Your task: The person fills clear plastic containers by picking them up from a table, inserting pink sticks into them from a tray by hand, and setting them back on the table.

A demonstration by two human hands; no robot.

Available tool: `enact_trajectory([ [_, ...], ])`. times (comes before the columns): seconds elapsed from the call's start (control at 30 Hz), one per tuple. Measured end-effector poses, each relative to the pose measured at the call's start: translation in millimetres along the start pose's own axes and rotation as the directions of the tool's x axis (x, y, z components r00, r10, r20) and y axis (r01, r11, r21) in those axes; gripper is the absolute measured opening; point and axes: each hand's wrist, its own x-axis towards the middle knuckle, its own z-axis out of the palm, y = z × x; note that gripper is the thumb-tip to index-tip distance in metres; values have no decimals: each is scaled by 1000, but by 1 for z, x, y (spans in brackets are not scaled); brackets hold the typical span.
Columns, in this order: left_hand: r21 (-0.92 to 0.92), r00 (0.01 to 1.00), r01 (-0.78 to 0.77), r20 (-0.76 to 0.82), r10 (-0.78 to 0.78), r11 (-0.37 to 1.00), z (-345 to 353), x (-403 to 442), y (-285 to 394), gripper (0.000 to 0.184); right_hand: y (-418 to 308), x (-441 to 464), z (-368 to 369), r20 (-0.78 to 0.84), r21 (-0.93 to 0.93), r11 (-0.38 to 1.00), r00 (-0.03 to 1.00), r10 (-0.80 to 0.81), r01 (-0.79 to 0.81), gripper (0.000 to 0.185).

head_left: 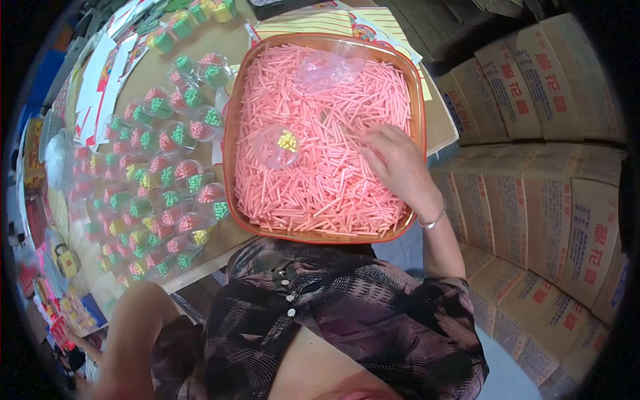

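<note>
A large brown tray with an orange rim (231, 193) is filled with short pink sticks (320, 193). My right hand (397, 160) reaches into its right side, with a bracelet on the wrist. Its fingers are bent and drawn together on the pink sticks; exactly how many they hold is hidden. Left of the hand, a clear plastic cup (270, 148) lies on the sticks with a bundle of yellow sticks (287, 141) inside. A crumpled clear plastic piece (331, 69) rests near the far rim. My left arm (137, 333) bends at the lower left, its hand out of view.
Many clear cups with pink, green and yellow bundles (160, 140) crowd the table left of the tray. Cardboard boxes (533, 213) are stacked on the right. Printed sheets (307, 23) lie behind the tray. Another person's arm (83, 343) shows at the far lower left.
</note>
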Motion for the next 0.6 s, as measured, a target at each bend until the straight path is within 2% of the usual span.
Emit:
enact_trajectory([
  [0.03, 39, 933, 324, 152, -326, 945, 2, -18, -8, 54, 4, -2, -3, -9, 7, 1000, 1000, -19, 19, 15],
  [0.07, 141, 739, 601, 275, -615, 786, 1, -39, -12, 53, 7, -7, -5, 19, -32, 999, 999, 31, -30, 15],
  [0.1, 288, 446, 788, 342, -827, 544, -1, -62, -12, 53, 7, -9, -6, 43, -68, 995, 996, 74, -71, 15],
  [0.13, 450, 100, 858, 330, -939, 249, -3, -88, -9, 53, 2, -10, -12, 90, -84, 985, 984, 156, -149, 14],
  [0.17, 587, -249, 807, 236, -939, -66, -4, -117, -2, 53, -3, -12, -19, 137, -111, 970, 963, 232, -218, 13],
  [0.2, 714, -255, 696, 339, -906, 71, 8, -165, 5, 51, -7, -12, -21, 121, -86, 965, 959, 255, -246, 13],
  [0.23, 836, -349, 522, 389, -853, 169, 14, -202, 15, 58, -11, -14, -24, 130, -119, 957, 952, 278, -263, 15],
  [0.27, 854, -173, 422, 404, -898, 303, 20, -244, 26, 52, -14, -16, -26, 137, -156, 947, 943, 303, -282, 17],
  [0.3, 872, -163, 399, 373, -913, 285, 24, -252, 25, 52, -19, -18, -29, 177, -227, 928, 925, 337, -295, 21],
  [0.33, 895, -247, 318, 395, -885, 311, 28, -257, 22, 55, -23, -20, -33, 210, -300, 904, 904, 373, -304, 25],
  [0.37, 910, -340, 243, 405, -849, 337, 31, -260, 20, 57, -28, -22, -38, 223, -298, 915, 913, 342, -270, 25],
  [0.43, 909, -531, 108, 395, -750, 403, 36, -266, 21, 63, -40, -27, -44, 327, -409, 853, 821, 468, -323, 29],
  [0.6, 943, -506, 63, 314, -803, 328, 53, -286, 26, 58, -44, -43, -20, 374, -399, 888, 843, 387, -230, 30],
])
